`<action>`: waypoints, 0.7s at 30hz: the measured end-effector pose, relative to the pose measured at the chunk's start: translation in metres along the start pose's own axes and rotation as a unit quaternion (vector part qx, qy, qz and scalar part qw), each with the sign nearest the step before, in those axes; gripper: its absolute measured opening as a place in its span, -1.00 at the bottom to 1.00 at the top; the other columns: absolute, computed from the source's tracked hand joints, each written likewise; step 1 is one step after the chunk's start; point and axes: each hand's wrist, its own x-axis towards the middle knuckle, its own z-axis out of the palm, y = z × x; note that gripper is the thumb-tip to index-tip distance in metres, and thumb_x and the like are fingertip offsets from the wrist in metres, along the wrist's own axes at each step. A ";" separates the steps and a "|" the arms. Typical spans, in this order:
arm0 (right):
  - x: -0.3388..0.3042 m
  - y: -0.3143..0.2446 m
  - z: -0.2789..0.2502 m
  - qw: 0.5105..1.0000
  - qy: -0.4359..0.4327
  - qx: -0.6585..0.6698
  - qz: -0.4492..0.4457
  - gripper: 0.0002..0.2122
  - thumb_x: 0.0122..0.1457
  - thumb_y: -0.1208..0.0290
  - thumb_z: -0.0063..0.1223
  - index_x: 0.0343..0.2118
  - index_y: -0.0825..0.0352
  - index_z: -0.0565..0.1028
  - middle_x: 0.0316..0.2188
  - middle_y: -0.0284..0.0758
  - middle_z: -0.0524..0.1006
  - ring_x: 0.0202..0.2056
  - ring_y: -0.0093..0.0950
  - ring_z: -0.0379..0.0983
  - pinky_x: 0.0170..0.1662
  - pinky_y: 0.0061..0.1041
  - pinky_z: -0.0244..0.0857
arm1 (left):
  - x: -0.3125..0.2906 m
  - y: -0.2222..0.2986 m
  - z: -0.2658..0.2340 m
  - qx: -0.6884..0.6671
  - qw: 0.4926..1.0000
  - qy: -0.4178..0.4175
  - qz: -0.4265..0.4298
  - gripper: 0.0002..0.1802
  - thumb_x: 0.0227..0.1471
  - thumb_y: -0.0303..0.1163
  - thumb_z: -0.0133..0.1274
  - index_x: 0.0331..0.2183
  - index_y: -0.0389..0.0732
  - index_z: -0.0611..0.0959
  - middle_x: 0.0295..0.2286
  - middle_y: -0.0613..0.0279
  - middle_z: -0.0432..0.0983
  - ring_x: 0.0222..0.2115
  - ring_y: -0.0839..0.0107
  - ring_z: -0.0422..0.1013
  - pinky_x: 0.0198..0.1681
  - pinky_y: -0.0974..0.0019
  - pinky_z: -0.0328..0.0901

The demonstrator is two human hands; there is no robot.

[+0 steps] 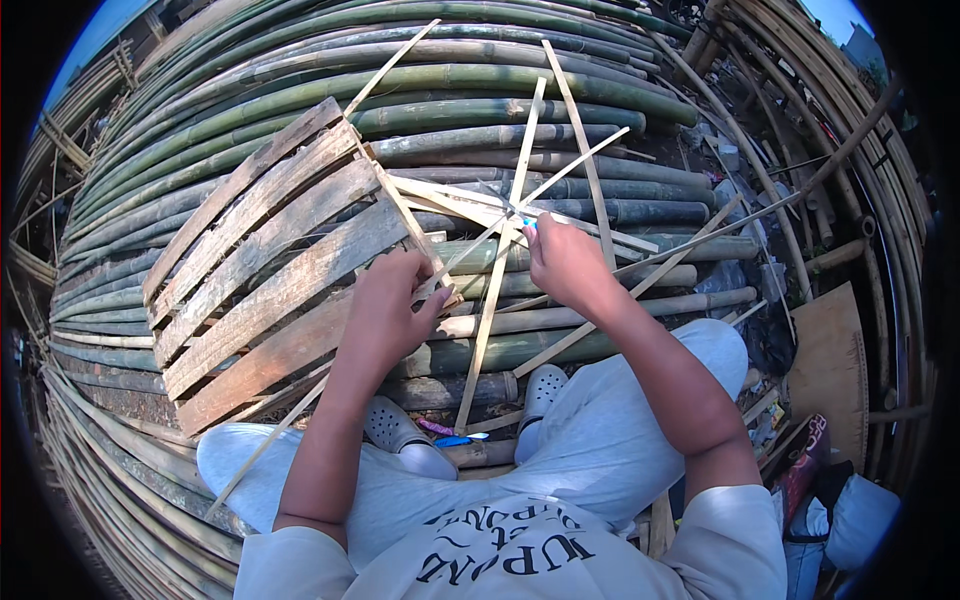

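Several pale split bamboo strips (488, 318) cross in a star shape in front of me, over a bed of bamboo poles. My right hand (568, 262) is closed at the crossing, with a small bright blue object (529, 223) at its fingertips; its kind is mostly hidden by the fingers. To the left, my left hand (398, 295) has its fingers curled and thumb apart, around a thin strip that slants from the crossing down toward my left forearm. That hand is beside the edge of a slatted wooden panel (290, 255), which lies tilted on the poles.
Green and grey bamboo poles (440, 80) lie side by side under everything. My feet, in grey clogs (396, 424), rest among them. Between the feet lies a blue object (462, 439). At right are a brown board (830, 375), a bag (862, 515) and more poles.
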 end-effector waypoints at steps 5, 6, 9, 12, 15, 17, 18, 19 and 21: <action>-0.007 0.008 -0.005 1.000 -0.015 0.019 0.019 -0.70 0.36 0.27 -0.20 -0.38 0.44 0.38 -0.61 0.00 0.51 -0.53 0.04 0.48 -0.42 0.00 0.33 | 0.011 0.002 0.007 0.058 0.995 0.029 0.082 -0.77 0.01 -0.36 0.14 -0.26 -0.24 0.56 -0.20 0.02 0.44 -0.09 0.10 0.34 -0.02 0.01 0.17; -0.008 0.012 -0.004 0.999 -0.014 0.023 0.024 -0.70 0.36 0.27 -0.20 -0.38 0.44 0.38 -0.61 0.00 0.51 -0.53 0.04 0.48 -0.42 0.00 0.33 | 0.013 0.001 0.013 0.084 0.993 0.036 0.081 -0.77 0.08 -0.33 0.06 -0.22 -0.24 0.58 -0.09 0.03 0.42 0.03 0.06 0.26 0.10 -0.06 0.07; -0.011 0.021 -0.002 0.999 -0.001 0.026 0.025 -0.71 0.36 0.27 -0.19 -0.37 0.43 0.37 -0.63 -0.01 0.50 -0.53 0.03 0.48 -0.43 -0.01 0.33 | 0.017 0.005 0.017 0.128 0.989 0.008 0.078 -0.70 0.20 -0.29 -0.09 -0.15 -0.24 0.61 0.06 0.05 0.39 0.23 0.03 0.08 0.27 -0.14 -0.15; -0.014 0.023 -0.004 0.999 -0.009 0.020 0.035 -0.72 0.36 0.28 -0.19 -0.38 0.43 0.36 -0.64 -0.03 0.49 -0.55 0.01 0.48 -0.45 -0.03 0.33 | 0.022 0.003 0.017 0.129 0.988 -0.046 0.073 -0.65 0.27 -0.26 -0.17 -0.15 -0.25 0.63 0.07 0.08 0.42 0.32 0.02 -0.05 0.35 -0.17 -0.32; -0.017 0.018 -0.003 1.000 0.000 0.004 0.014 -0.72 0.36 0.27 -0.17 -0.39 0.40 0.35 -0.66 -0.06 0.49 -0.57 -0.04 0.49 -0.49 -0.09 0.34 | 0.026 0.000 0.017 0.106 0.988 -0.080 0.074 -0.65 0.29 -0.26 -0.20 -0.19 -0.26 0.63 -0.01 0.08 0.49 0.33 0.00 -0.07 0.36 -0.21 -0.40; -0.019 0.007 0.000 1.000 -0.022 -0.001 -0.020 -0.73 0.35 0.25 -0.14 -0.40 0.37 0.34 -0.66 -0.10 0.50 -0.60 -0.10 0.50 -0.53 -0.14 0.35 | 0.027 -0.002 0.016 0.100 0.988 -0.092 0.074 -0.65 0.30 -0.26 -0.21 -0.21 -0.26 0.62 -0.06 0.06 0.52 0.33 -0.01 -0.05 0.36 -0.23 -0.42; -0.019 0.003 0.002 1.000 -0.024 -0.002 -0.020 -0.73 0.35 0.25 -0.14 -0.40 0.37 0.34 -0.66 -0.10 0.50 -0.60 -0.10 0.50 -0.53 -0.14 0.35 | 0.027 -0.003 0.017 0.079 0.989 -0.102 0.075 -0.65 0.30 -0.27 -0.21 -0.23 -0.28 0.61 -0.09 0.02 0.51 0.31 0.00 -0.01 0.35 -0.25 -0.40; -0.019 -0.002 0.005 0.998 -0.023 -0.022 -0.049 -0.73 0.35 0.25 -0.13 -0.39 0.37 0.34 -0.66 -0.12 0.50 -0.60 -0.12 0.51 -0.54 -0.16 0.36 | 0.027 -0.003 0.017 0.058 0.989 -0.111 0.076 -0.65 0.29 -0.28 -0.21 -0.26 -0.30 0.60 -0.12 -0.01 0.50 0.29 0.01 0.03 0.34 -0.28 -0.39; -0.015 -0.012 0.004 0.995 -0.040 -0.048 -0.073 -0.73 0.35 0.25 -0.12 -0.38 0.37 0.34 -0.67 -0.13 0.51 -0.58 -0.13 0.52 -0.53 -0.17 0.38 | 0.027 0.000 0.013 0.062 0.988 -0.121 0.078 -0.66 0.30 -0.30 -0.23 -0.30 -0.29 0.58 -0.16 -0.04 0.49 0.27 -0.01 0.07 0.34 -0.29 -0.38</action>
